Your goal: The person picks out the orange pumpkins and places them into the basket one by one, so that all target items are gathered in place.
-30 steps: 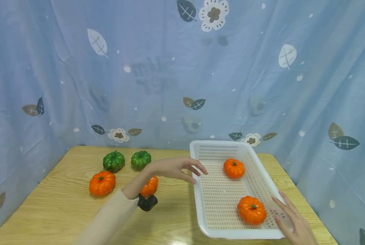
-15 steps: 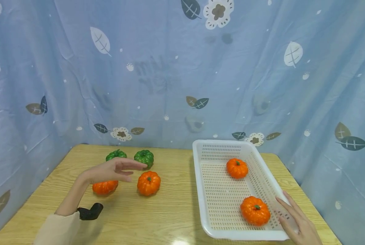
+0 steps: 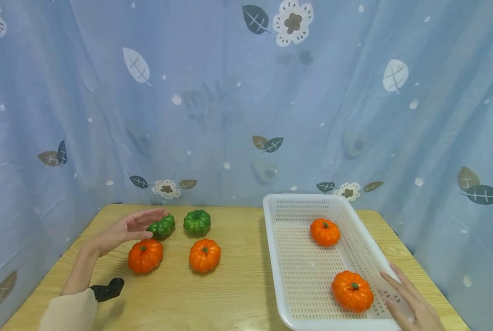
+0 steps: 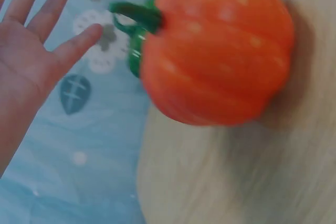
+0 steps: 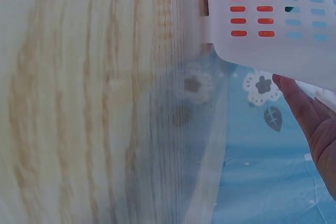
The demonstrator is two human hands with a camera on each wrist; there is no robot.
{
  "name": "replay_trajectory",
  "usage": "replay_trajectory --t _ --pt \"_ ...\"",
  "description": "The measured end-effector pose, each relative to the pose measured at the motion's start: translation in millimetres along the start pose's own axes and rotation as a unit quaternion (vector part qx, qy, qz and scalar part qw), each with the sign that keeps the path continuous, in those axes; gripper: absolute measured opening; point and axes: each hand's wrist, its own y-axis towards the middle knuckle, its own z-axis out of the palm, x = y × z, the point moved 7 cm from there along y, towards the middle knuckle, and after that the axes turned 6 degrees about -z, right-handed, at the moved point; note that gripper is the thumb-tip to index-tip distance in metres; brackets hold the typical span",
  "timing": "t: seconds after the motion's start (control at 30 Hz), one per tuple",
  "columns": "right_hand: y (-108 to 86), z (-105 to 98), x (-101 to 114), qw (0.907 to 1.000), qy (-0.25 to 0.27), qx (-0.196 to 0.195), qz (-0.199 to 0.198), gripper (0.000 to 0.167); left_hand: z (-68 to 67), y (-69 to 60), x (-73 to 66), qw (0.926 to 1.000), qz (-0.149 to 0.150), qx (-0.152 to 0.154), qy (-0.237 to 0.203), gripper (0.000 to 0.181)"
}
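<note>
My left hand (image 3: pixel 120 232) hovers over the table's left side, fingers spread and nothing in its grasp. Just below it sits an orange pumpkin (image 3: pixel 145 256), also large in the left wrist view. A green pumpkin (image 3: pixel 163 227) stands behind that one, partly covered by the fingers. To their right are another green pumpkin (image 3: pixel 197 223) and another orange one (image 3: pixel 205 255). My right hand (image 3: pixel 416 303) rests at the near right rim of a white plastic basket (image 3: pixel 273 257), fingers extended. Two orange pumpkins lie inside, one farther back (image 3: pixel 325 232), one nearer (image 3: pixel 352 291).
A light wooden table (image 3: pixel 229 294) carries everything. Behind and beside it hangs a blue curtain (image 3: pixel 213 92) with leaf and flower prints. A black strap mount (image 3: pixel 107 289) sits on the left wrist.
My left hand has moved from above the basket's left rim leftward to the pumpkins on the table, without carrying anything. The right hand stays at the basket's rim.
</note>
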Motion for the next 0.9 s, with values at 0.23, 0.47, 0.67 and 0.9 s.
replay_trajectory --t 0.23,0.47,0.67,0.9 --pt "-4.8 -4 -3 0.9999 0.003 -0.014 0.002 0.047 3.6 3.4 26.5 0.9992 -0.024 -0.027 -0.017 0.060" --pt "-2.1 -7 9 0.9993 0.007 -0.035 -0.008 0.044 3.9 -10.3 38.9 0.9974 -0.045 -0.050 -0.025 0.057" --pt "-1.5 -8 11 0.9990 0.006 -0.040 -0.018 0.042 14.2 -23.3 35.7 0.9960 -0.034 0.014 -0.082 0.057" --pt "-3.6 -9 7 0.9993 0.007 -0.034 -0.012 0.042 26.6 -34.2 44.3 0.9901 -0.027 0.050 -0.128 0.062"
